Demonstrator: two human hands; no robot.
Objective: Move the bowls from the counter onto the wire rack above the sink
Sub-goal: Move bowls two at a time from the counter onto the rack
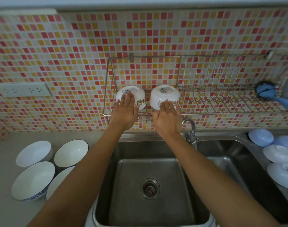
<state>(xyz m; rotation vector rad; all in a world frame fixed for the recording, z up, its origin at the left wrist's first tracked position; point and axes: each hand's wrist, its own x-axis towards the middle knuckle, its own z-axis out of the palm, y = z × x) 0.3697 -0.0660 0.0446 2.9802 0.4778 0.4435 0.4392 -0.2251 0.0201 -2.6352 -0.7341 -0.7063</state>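
Observation:
Two white bowls with cartoon prints sit upside down on the left end of the wire rack above the sink. My left hand lies on the left bowl, fingers together against its side. The right bowl has my right hand on its near side. Several white bowls with blue rims stand upright on the counter at the left; my left arm hides part of one.
A double steel sink lies below, with a tap between the basins. Pale blue and white bowls rest upside down at the right. A blue brush lies on the rack's right end. A socket strip is on the tiled wall.

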